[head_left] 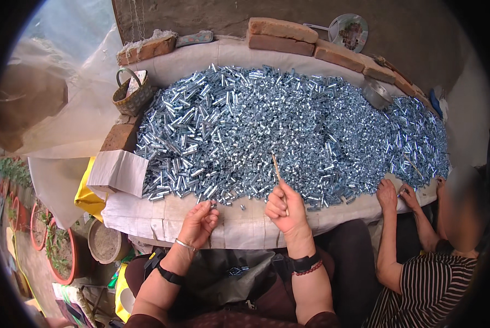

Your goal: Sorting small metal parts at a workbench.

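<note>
A wide heap of small shiny silver-blue metal pieces (277,126), many of them shaped like short tubes, covers the pale cloth (163,218) on the table. At the heap's near edge, left of centre, my left hand (199,225) is closed, pinching a small metal piece (213,205) between thumb and fingertips. A thin wooden stick (276,165) rises from my right hand (288,212), whose fingers are wrapped around it. The stick's tip points up over the heap. A dark bag (228,284) lies across my lap with some metal pieces in it.
Bricks (335,54) edge the table's back. A woven basket (131,93) and a folded white sheet (119,169) stand at the left, and a metal bowl (376,94) at the back right. A person's hands (387,195) work at the right. Potted plants (61,251) are at the lower left.
</note>
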The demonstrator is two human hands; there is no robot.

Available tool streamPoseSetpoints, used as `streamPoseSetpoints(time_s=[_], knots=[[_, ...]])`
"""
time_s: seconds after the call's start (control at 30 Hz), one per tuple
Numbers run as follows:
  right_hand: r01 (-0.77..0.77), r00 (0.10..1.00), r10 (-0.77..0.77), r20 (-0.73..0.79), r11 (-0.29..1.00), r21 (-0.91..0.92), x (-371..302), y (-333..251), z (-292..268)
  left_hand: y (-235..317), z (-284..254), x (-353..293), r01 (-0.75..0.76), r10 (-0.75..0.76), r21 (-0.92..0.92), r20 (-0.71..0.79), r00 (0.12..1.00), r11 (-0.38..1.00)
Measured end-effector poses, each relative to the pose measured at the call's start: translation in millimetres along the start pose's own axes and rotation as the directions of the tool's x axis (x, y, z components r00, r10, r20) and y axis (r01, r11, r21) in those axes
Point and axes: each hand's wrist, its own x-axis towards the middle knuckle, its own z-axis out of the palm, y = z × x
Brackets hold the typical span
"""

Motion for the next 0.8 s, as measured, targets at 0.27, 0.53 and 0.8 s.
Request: streamPoseSetpoints(time_s=[0.27,0.53,0.8], knots=[[0.123,0.978,-0.083,-0.19,0.97,0.209,15.1,1.6,-13.7,-3.2,-0.3,-4.4,-0.011,0.011,-0.006,0.021,1.0,1.0],[0.129,0.932,-0.336,-0.137,0.659,-0.741,-14.7,50.3,9.9,1.2,-3.1,-5.2,-0.003,0.003,0.016,0.045,0.999,1.0],[-0.02,0.818,-0.51,0.268,-0.49,-0.871,15.0,74.4,3.4,-2.1,1.7,-5.2,-0.019,0.019,0.046,0.009,1.0,0.999]])
